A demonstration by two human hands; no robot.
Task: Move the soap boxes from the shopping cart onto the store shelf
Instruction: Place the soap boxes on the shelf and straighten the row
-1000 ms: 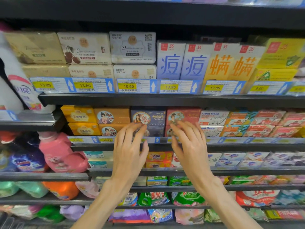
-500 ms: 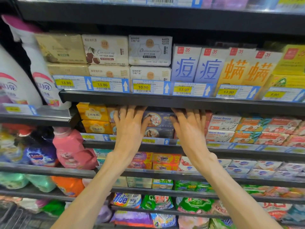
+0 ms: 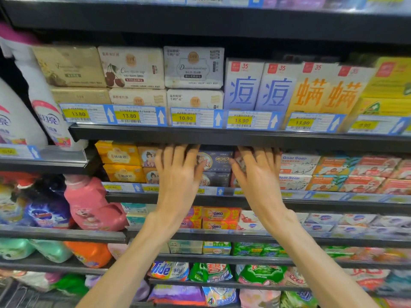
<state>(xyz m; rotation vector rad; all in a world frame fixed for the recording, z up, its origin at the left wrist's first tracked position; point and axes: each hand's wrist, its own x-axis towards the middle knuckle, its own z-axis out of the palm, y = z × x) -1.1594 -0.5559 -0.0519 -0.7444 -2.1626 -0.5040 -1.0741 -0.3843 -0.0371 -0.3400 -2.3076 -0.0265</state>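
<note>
Stacked soap boxes fill the second shelf [image 3: 222, 197]: yellow ones [image 3: 119, 154] at the left, orange ones [image 3: 146, 157], dark blue ones [image 3: 216, 163] in the middle and a red one [image 3: 236, 162]. My left hand [image 3: 178, 176] lies flat with spread fingers over the orange boxes, just left of the dark blue stack. My right hand [image 3: 259, 176] lies the same way over the red boxes, just right of that stack. Both sets of fingertips are hidden under the front edge of the shelf above [image 3: 222, 136]. Neither hand holds anything.
Goat Soap boxes [image 3: 298, 165] and more soap boxes run to the right. Larger soap packs [image 3: 193, 67] and price tags [image 3: 186, 117] sit on the shelf above. Detergent bottles [image 3: 91, 207] stand at the left. Soap bars and detergent bags fill the lower shelves.
Both hands have reached up and deeper into the second shelf, from its front edge onto the box fronts. The view has moved closer and slightly right.
</note>
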